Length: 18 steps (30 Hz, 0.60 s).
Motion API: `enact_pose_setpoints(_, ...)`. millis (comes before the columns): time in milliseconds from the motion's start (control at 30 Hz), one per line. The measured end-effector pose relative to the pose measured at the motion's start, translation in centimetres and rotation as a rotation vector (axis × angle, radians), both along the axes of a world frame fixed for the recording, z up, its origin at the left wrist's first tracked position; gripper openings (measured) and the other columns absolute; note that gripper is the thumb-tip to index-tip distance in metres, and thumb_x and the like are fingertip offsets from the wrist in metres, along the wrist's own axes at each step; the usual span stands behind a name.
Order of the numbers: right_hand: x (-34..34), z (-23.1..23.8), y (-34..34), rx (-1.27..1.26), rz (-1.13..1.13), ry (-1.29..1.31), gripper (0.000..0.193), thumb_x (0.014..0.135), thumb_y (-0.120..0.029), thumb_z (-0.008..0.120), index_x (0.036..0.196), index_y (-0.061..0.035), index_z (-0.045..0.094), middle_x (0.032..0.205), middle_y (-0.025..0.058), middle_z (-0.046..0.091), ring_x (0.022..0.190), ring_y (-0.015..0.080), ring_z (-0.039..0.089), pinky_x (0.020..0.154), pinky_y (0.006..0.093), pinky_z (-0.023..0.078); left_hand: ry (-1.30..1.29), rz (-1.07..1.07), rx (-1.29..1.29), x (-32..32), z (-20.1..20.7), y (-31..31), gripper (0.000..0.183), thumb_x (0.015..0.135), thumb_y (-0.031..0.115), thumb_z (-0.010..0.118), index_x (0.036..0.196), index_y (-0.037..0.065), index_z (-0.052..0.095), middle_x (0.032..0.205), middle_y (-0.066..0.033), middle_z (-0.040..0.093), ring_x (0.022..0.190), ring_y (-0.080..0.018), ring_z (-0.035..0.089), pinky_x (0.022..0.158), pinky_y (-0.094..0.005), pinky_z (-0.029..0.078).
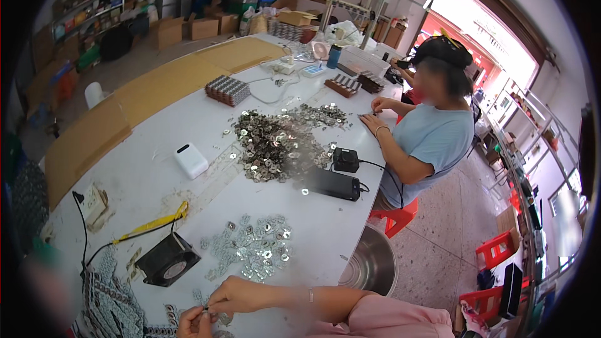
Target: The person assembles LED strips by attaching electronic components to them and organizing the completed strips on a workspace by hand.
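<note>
At the lower edge, my right hand (238,295) pinches with its fingertips against my left hand (195,323). Both hands are closed around a small dark piece (205,308), too small to name. Loose silvery metal pieces (255,247) lie spread on the white table just beyond my right hand. To the left of my hands is a heap of metal strips (109,303) set with round parts, partly cut off by the frame. A black box fan (168,259) with a yellow-wrapped cord stands between the strips and the loose pieces.
A large heap of small metal discs (269,144) fills mid-table, beside a black phone (332,183) and black box (345,159). A white power bank (191,161) lies to its left. A co-worker (426,119) works at the right edge. A steel basin (375,260) stands below.
</note>
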State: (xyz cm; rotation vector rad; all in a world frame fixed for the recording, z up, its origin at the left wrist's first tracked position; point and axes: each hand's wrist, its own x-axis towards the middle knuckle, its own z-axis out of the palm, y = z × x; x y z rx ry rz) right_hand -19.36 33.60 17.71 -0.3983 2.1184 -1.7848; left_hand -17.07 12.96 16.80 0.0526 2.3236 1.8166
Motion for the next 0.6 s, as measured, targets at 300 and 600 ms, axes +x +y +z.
enact_pose_setpoints(300, 0.1, 1.6, 0.5, -0.007, 0.019, -0.089, 0.022, 0.093, -0.024, 0.061, 0.092, -0.0055, 0.074, 0.058, 0.0015, 0.063, 0.054, 0.0093, 0.057, 0.052, 0.0264, 0.045, -0.089, 0.058, 0.074, -0.3, 1.0, -0.2, 0.025, 0.092, 0.011, 0.066, 0.109, -0.007, 0.064, 0.103, -0.0153, 0.069, 0.091, -0.0193, 0.066, 0.084, -0.0309, 0.053)
enact_pose_setpoints(600, 0.3, 3.1, 0.2, 0.134, 0.085, -0.1, 0.02, 0.092, -0.028, 0.064, 0.093, -0.0111, 0.075, 0.062, 0.0031, 0.066, 0.052, 0.0103, 0.06, 0.05, 0.0259, 0.047, -0.013, -0.033, 0.269, 0.0, 0.9, -1.0, 0.014, 0.086, -0.007, 0.066, 0.1, -0.008, 0.068, 0.098, -0.0111, 0.062, 0.084, -0.0163, 0.067, 0.079, -0.029, 0.06)
